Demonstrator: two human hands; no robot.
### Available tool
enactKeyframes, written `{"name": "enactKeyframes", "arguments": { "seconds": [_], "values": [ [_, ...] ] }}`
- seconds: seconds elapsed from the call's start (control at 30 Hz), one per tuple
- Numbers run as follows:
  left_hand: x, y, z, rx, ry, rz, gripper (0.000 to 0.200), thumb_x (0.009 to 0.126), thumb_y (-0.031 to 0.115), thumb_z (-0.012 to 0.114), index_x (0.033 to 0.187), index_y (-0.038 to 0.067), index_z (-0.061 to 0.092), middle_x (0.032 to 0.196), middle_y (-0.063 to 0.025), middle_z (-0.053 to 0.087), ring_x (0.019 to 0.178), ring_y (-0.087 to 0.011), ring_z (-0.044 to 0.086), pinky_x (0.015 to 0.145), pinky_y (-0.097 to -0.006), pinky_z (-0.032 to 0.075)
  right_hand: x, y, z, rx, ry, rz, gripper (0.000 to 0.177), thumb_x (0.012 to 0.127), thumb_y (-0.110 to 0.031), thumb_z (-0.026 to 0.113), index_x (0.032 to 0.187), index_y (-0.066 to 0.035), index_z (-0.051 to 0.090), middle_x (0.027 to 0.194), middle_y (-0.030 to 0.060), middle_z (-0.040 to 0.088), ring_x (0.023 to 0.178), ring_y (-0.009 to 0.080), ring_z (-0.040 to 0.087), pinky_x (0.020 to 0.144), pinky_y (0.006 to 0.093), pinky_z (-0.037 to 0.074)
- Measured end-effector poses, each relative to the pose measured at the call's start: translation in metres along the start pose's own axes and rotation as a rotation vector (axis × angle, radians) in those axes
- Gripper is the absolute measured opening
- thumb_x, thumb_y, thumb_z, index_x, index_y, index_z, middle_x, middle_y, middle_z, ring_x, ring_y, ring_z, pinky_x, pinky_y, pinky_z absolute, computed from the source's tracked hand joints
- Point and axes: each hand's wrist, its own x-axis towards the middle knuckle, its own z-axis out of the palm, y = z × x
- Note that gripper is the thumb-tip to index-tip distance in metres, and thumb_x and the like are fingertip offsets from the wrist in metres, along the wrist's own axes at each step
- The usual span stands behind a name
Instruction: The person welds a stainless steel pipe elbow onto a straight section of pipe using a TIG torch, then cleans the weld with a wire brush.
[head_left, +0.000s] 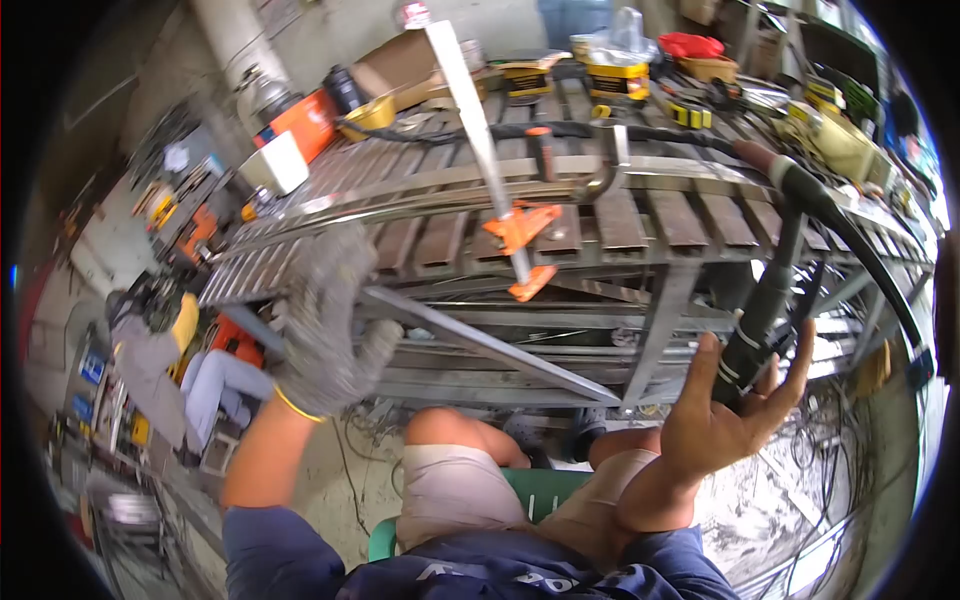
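My left hand [335, 315], in a grey knit glove, is raised at the left end of the slatted metal workbench [650, 215]. Its thumb stands apart from the fingers and nothing shows in it. My bare right hand [735, 415] is palm up in front of the bench's right side. A black welding torch [755, 325] stands upright from it, its lower end loosely held among partly spread fingers. A thick black cable [850, 235] curves right and down from the torch's top. Long thin metal rods [400, 207] lie along the bench, beside an orange-jawed bar clamp [515, 235] standing at its front edge.
Yellow-labelled tubs [615, 80], a red bag [690, 45] and a tape measure [690, 113] stand at the back. A bent metal tube [605, 170] rises from the bench. Another person [165, 365] crouches at the left. Loose cables [825, 470] lie on the floor at right.
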Motion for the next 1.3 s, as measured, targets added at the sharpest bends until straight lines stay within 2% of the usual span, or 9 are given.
{"name": "enactKeyframes", "arguments": {
  "seconds": [0.03,0.3,0.4,0.5,0.57,0.7,1.03,1.07,1.3],
  "values": [
    [-0.025,0.007,-0.003,0.015,-0.054,-0.046,0.066,0.107,0.048,0.063,0.150,-0.001,0.055,0.154,-0.0295,0.056,0.144,-0.0507,0.052,0.124,-0.0610,0.036,-0.004,0.001,0.003,0.020,0.012,-0.017,0.083,0.091,0.010,0.082,0.165,-0.001,0.044,0.116,0.0150,0.072,0.093,0.0120,0.065,0.078,0.0228,0.052],
    [-0.275,0.082,0.006,0.007,-0.584,-0.617,0.073,0.104,0.048,0.062,0.157,0.000,0.048,0.168,-0.0254,0.040,0.157,-0.0460,0.038,0.126,-0.0692,0.028,-0.039,-0.027,0.012,0.002,-0.161,-0.093,0.069,0.087,0.001,0.092,0.147,0.011,0.060,0.135,0.0237,0.070,0.102,0.0293,0.074,0.088,0.0373,0.062],
    [-0.351,0.118,0.003,0.082,-0.765,-0.776,0.076,0.104,0.048,0.061,0.163,0.004,0.044,0.166,-0.0245,0.044,0.154,-0.0474,0.040,0.125,-0.0678,0.031,-0.054,-0.020,0.021,0.086,-0.262,-0.339,0.059,0.092,-0.001,0.089,0.147,0.002,0.067,0.130,0.0172,0.076,0.108,0.0258,0.075,0.090,0.0332,0.061],
    [-0.385,0.139,-0.008,-0.077,-0.990,-0.972,0.078,0.105,0.050,0.059,0.165,0.004,0.041,0.165,-0.0253,0.045,0.150,-0.0460,0.046,0.122,-0.0636,0.037,-0.071,-0.018,0.029,0.209,-0.571,-0.507,0.050,0.095,-0.002,0.087,0.142,0.005,0.069,0.132,0.0168,0.076,0.109,0.0248,0.075,0.092,0.0331,0.060],
    [-0.389,0.148,-0.020,-0.387,-0.795,-1.299,0.070,0.109,0.054,0.055,0.165,0.013,0.043,0.149,-0.0296,0.061,0.131,-0.0468,0.064,0.112,-0.0526,0.050,-0.075,-0.026,0.034,0.235,-0.895,-0.648,0.046,0.093,0.005,0.080,0.137,0.008,0.066,0.132,0.0226,0.075,0.111,0.0397,0.075,0.091,0.0453,0.060],
    [-0.391,0.155,-0.031,-0.507,-0.670,-1.325,0.059,0.110,0.051,0.055,0.159,0.018,0.050,0.139,-0.0295,0.065,0.122,-0.0488,0.067,0.105,-0.0555,0.053,-0.098,-0.040,0.044,0.133,-1.476,-0.538,0.056,0.080,0.004,0.073,0.136,-0.002,0.069,0.108,0.0242,0.071,0.094,0.0491,0.072,0.074,0.0562,0.056],
    [-0.412,0.157,-0.011,-0.516,-0.616,-1.228,0.055,0.109,0.050,0.057,0.152,0.017,0.059,0.133,-0.0265,0.071,0.117,-0.0473,0.069,0.101,-0.0538,0.056,-0.103,-0.051,0.043,-0.048,-1.557,-0.450,0.054,0.079,0.006,0.074,0.133,0.000,0.069,0.117,0.0269,0.075,0.110,0.0487,0.072,0.094,0.0526,0.057],
    [-0.407,0.155,-0.014,-0.516,-0.616,-1.235,0.054,0.109,0.050,0.058,0.150,0.015,0.061,0.132,-0.0262,0.071,0.116,-0.0469,0.070,0.101,-0.0534,0.056,-0.098,-0.045,0.042,0.027,-1.493,-0.550,0.060,0.079,0.001,0.076,0.138,-0.005,0.066,0.108,0.0260,0.074,0.094,0.0502,0.072,0.078,0.0559,0.057],
    [-0.405,0.155,-0.012,-0.471,-0.658,-1.239,0.048,0.107,0.049,0.062,0.131,0.009,0.071,0.124,-0.0237,0.074,0.113,-0.0446,0.071,0.099,-0.0515,0.056,-0.077,-0.034,0.031,0.190,-1.177,-0.673,0.060,0.081,0.003,0.074,0.140,0.005,0.064,0.117,0.0231,0.076,0.083,0.0439,0.073,0.066,0.0485,0.059]
  ]
}}
